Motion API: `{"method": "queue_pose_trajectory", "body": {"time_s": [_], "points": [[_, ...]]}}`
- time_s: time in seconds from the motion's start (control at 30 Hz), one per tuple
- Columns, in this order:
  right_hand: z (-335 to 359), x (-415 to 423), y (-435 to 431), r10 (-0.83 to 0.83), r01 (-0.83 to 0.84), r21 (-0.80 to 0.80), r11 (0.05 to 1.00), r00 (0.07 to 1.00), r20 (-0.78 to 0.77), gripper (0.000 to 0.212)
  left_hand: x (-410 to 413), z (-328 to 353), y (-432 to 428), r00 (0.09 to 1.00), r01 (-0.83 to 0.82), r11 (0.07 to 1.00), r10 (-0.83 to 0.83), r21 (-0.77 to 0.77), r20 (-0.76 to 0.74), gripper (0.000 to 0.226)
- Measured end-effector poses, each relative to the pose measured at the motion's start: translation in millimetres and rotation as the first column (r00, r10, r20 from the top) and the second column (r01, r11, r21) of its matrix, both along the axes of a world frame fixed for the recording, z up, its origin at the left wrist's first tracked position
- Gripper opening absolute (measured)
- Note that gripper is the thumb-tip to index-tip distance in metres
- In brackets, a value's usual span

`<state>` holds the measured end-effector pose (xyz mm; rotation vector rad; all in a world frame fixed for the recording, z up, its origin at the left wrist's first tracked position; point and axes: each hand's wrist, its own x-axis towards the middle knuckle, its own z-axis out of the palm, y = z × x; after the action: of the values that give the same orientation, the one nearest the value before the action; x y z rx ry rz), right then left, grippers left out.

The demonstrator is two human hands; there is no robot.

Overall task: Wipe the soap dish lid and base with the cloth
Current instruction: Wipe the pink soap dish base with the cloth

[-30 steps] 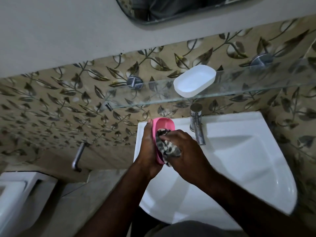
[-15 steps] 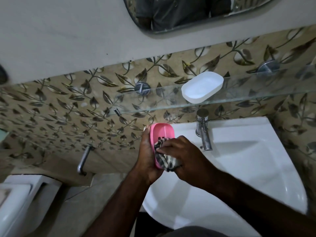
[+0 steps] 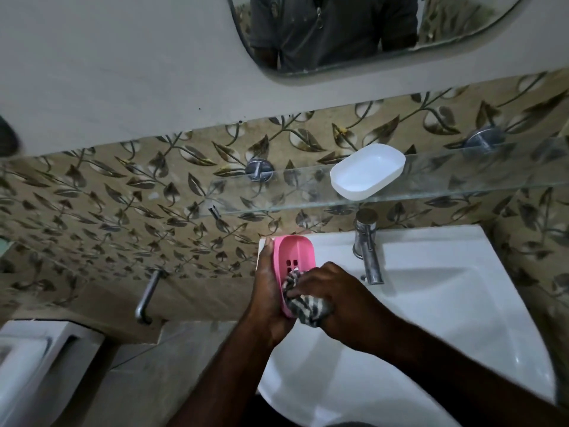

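1. Pink plastic: 1 slotted soap dish piece [image 3: 294, 257], held on edge over the left rear corner of the sink [image 3: 446, 238], hollow face turned right.
2. White plastic: 1 more soap dish piece [image 3: 368, 171], lying on the glass shelf [image 3: 462, 188], close to the shelf's front edge and well apart from the pink one.
3. 1 striped cloth [image 3: 304, 308], bunched and pressed into the lower end of the pink piece.
4. 2 hands. Left hand [image 3: 266, 291] wrapped around the back of the pink piece, 1 fingertip up at its top left rim. Right hand [image 3: 335, 298] curled tight round the cloth, fingertips pushing it against the pink floor.
5. 1 chrome tap [image 3: 368, 251], just right of the pink piece, near the right knuckles but apart from them.
6. 2 round chrome brackets [image 3: 258, 169] carrying the shelf, 1 mirror [image 3: 462, 26] above, 1 chrome bar [image 3: 147, 297] on the leaf-patterned wall to the left, 1 white toilet [image 3: 30, 365] at lower left.
7. Room to move: upper half of the pink piece uncovered, slots showing; a wide stretch of white basin to the right of and below the hands; shelf edge overhanging the tap top.
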<state>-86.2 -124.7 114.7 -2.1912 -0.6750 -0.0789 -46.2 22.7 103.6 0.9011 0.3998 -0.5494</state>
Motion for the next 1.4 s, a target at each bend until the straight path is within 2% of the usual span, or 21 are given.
{"method": "queue_pose_trajectory", "body": {"time_s": [0.1, 0.17, 0.2, 0.27, 0.3, 0.37, 0.4, 0.43, 0.5, 0.57, 0.63, 0.73, 0.83, 0.9, 1.0, 1.03, 1.13, 1.2, 1.3, 1.4], "points": [[8.4, 8.1, -5.8, 0.048, -0.007, -0.246, 0.969, 0.986, 0.16, 0.047, 0.7, 4.1, -2.5, 1.0, -0.013, 0.997, 0.014, -0.078, 0.012, 0.079], [11.3, 14.9, -10.0, 0.017, 0.051, -0.285, 0.957, 0.973, 0.229, 0.041, 5.6, 9.4, -1.8, 0.999, 0.002, 0.993, 0.003, -0.12, 0.036, 0.08], [12.2, 17.3, -11.5, -0.024, 0.075, -0.229, 0.971, 0.975, 0.221, 0.04, 7.6, 12.0, -1.3, 0.999, 0.01, 0.993, -0.005, -0.119, 0.043, 0.082], [16.6, 20.0, -10.4, -0.17, 0.166, 0.063, 0.984, 0.983, 0.068, 0.041, 10.3, 16.2, -1.9, 0.998, 0.016, 0.995, -0.011, -0.095, 0.056, 0.087], [19.5, 21.7, -10.1, -0.249, 0.256, 0.257, 0.932, 0.967, -0.062, 0.04, 10.9, 17.1, -2.4, 0.997, 0.013, 0.996, -0.007, -0.091, 0.071, 0.088], [25.7, 24.8, -10.5, -0.302, 0.429, 0.555, 0.712, 0.902, -0.31, 0.037, 10.8, 16.5, -2.0, 0.994, -0.01, 0.994, 0.021, -0.106, 0.104, 0.086], [26.9, 26.7, -12.3, -0.305, 0.48, 0.617, 0.624, 0.876, -0.373, 0.036, 10.2, 15.1, -2.2, 0.994, -0.02, 0.993, 0.033, -0.12, 0.107, 0.085], [28.1, 28.2, -14.1, -0.315, 0.497, 0.618, 0.609, 0.867, -0.386, 0.036, 9.6, 14.1, -3.2, 0.994, -0.023, 0.993, 0.036, -0.118, 0.105, 0.083], [33.4, 29.3, -13.1, -0.32, 0.435, 0.513, 0.741, 0.899, -0.3, 0.042, 8.4, 12.2, -7.0, 0.992, 0.011, 0.998, -0.003, -0.066, 0.127, 0.08], [33.8, 28.7, -4.8, -0.247, 0.284, 0.346, 0.894, 0.958, -0.149, 0.051, 9.3, 14.5, -11.0, 0.986, 0.04, 0.999, -0.041, 0.01, 0.159, 0.075], [30.1, 25.1, 4.2, -0.142, 0.138, 0.187, 0.973, 0.99, 0.005, 0.056, 11.9, 18.0, -8.5, 0.989, 0.04, 0.999, -0.036, -0.023, 0.142, 0.073], [18.5, 18.4, -0.1, 0.075, -0.067, -0.059, 0.996, 0.987, 0.144, 0.048, 16.4, 18.0, 2.7, 0.994, 0.005, 1.0, -0.002, -0.028, 0.11, 0.076], [15.8, 20.6, -15.0, 0.119, -0.07, -0.283, 0.956, 0.98, 0.16, 0.041, 14.6, 15.3, 1.3, 0.995, 0.0, 1.0, 0.001, -0.006, 0.104, 0.076], [20.9, 28.2, -19.7, 0.06, -0.022, -0.22, 0.975, 0.984, 0.17, 0.035, 13.1, 18.4, -5.0, 0.995, 0.009, 0.999, -0.005, -0.041, 0.101, 0.08], [29.8, 39.7, -19.4, -0.141, 0.132, 0.069, 0.989, 0.979, 0.146, 0.039, 13.9, 20.9, -7.4, 0.986, 0.011, 0.996, 0.003, -0.083, 0.166, 0.085], [30.6, 41.6, -19.6, -0.169, 0.157, 0.094, 0.983, 0.977, 0.132, 0.042, 14.1, 20.7, -7.1, 0.983, 0.011, 0.996, 0.006, -0.091, 0.184, 0.083], [22.5, 35.2, -14.4, -0.074, 0.082, -0.042, 0.996, 0.984, 0.162, 0.047, 16.3, 18.4, -6.3, 0.988, 0.005, 0.998, 0.005, -0.061, 0.152, 0.082], [14.8, 24.5, -9.1, -0.063, 0.071, -0.056, 0.996, 0.99, 0.128, 0.04, 17.4, 15.5, -5.0, 0.989, -0.05, 0.999, 0.051, -0.014, 0.136, 0.084], [9.5, 10.0, 2.9, -0.098, 0.098, 0.001, 0.995, 0.995, -0.036, 0.033, 18.3, 9.7, -4.5, 0.977, -0.135, 0.987, 0.117, 0.087, 0.18, 0.078], [15.8, 8.3, 8.2, -0.1, 0.179, 0.192, 0.965, 0.927, -0.361, 0.02, 14.7, 6.6, -6.5, 0.968, -0.157, 0.983, 0.135, 0.092, 0.212, 0.065]]}}
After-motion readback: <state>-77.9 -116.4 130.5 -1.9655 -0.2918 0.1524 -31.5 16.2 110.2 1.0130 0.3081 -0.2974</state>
